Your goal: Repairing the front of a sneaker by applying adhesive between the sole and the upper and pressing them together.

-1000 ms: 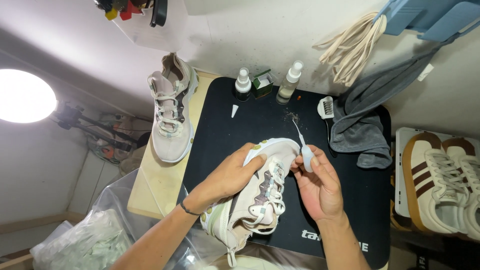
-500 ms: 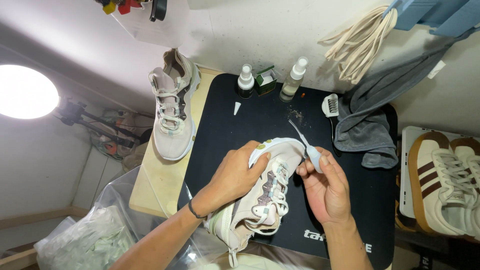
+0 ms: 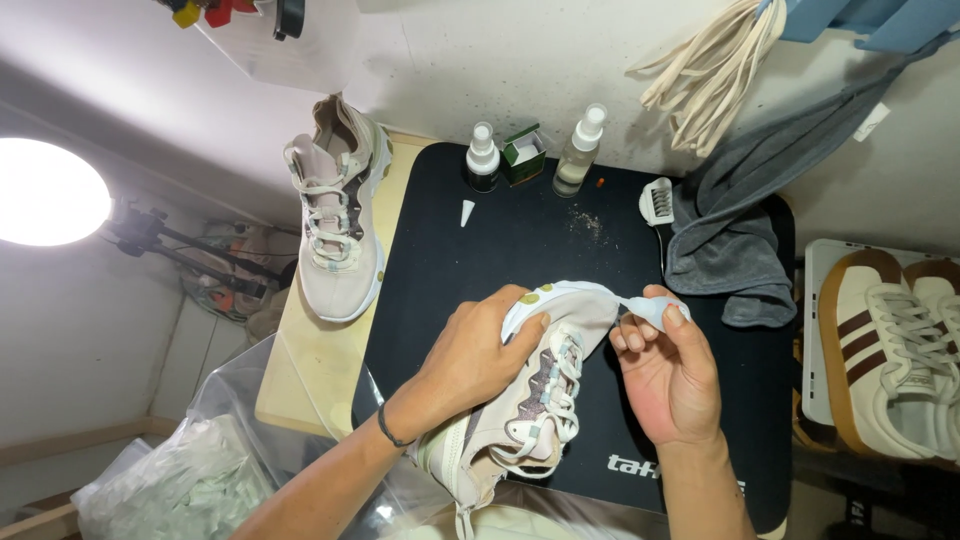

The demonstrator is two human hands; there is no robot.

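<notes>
Sneaker (image 3: 540,400) sat on the mat (image 3: 520,250) w/ left hand (image 3: 470,360) on its left side, right hand (image 3: 670,375) just right of its toe. Behind, along the wall: two spray bottles (image 3: 482,155) w/ a small box (image 3: 523,155) btwn them, brush (image 3: 657,200) and towel (image 3: 740,230) to the right. Second sneaker (image 3: 338,220) lay left of the mat on the table (image 3: 300,370) (another pair (image 3: 895,350) far right, off the table).

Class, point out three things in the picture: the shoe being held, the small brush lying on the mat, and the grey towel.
Shoe (image 3: 560,330), head view, on its pale toe.
Brush (image 3: 658,203), head view, on its bristled head.
Towel (image 3: 725,240), head view, on its folded middle.
</notes>
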